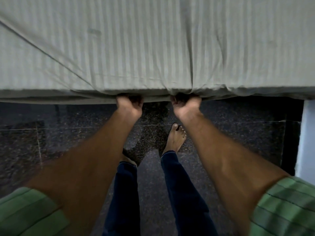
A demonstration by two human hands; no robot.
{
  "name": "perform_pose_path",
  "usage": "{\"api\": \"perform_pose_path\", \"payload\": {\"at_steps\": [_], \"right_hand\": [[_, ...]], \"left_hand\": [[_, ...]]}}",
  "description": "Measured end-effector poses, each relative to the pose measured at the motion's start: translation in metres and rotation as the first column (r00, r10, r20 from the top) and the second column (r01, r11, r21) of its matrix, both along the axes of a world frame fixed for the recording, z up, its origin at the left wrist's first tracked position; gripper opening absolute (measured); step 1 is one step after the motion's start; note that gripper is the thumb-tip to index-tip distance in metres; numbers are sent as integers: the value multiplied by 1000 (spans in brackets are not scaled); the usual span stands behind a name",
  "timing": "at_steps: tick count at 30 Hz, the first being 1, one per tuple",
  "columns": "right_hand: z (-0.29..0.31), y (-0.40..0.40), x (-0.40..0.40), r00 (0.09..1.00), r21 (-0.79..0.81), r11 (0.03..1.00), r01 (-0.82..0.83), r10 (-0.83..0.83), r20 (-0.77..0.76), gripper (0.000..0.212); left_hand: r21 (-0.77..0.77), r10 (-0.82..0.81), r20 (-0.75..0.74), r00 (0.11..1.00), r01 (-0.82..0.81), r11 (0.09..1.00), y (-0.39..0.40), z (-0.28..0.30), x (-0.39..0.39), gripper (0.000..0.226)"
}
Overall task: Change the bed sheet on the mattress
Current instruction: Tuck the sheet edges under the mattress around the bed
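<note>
— Where's the sheet?

— The striped grey-green bed sheet [153, 48] lies over the mattress top and hangs down the near edge. A diagonal fold runs in from the far left corner toward the near edge.

— And the hands?

— Both are at the near edge, side by side. The left hand [129, 106] is curled round a bunch of hem, and the right hand [185, 106] likewise, with the cloth puckered above each fist. The fingertips are hidden under the fabric.

— So which step?

— I'd judge tucking or pulling the hem taut along this side. Next calls for an even pull, then working toward the left, where slack shows.

— Anything in the way?

— Bare feet stand on the dark speckled floor [238, 133] close to the bed. A pale wall [308, 133] crowds the right end.
</note>
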State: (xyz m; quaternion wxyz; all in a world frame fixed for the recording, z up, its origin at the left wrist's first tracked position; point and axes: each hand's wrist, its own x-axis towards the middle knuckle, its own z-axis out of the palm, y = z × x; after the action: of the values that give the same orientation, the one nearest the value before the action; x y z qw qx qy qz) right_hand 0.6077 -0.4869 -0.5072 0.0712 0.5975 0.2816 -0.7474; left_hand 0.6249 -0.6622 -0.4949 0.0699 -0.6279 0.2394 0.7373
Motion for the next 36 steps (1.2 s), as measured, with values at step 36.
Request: {"api": "perform_pose_path", "payload": {"at_steps": [36], "right_hand": [[93, -163, 75, 903, -105, 905, -412, 421, 83, 15]], "left_hand": [[-219, -503, 164, 849, 528, 820, -111, 84, 31, 31]]}}
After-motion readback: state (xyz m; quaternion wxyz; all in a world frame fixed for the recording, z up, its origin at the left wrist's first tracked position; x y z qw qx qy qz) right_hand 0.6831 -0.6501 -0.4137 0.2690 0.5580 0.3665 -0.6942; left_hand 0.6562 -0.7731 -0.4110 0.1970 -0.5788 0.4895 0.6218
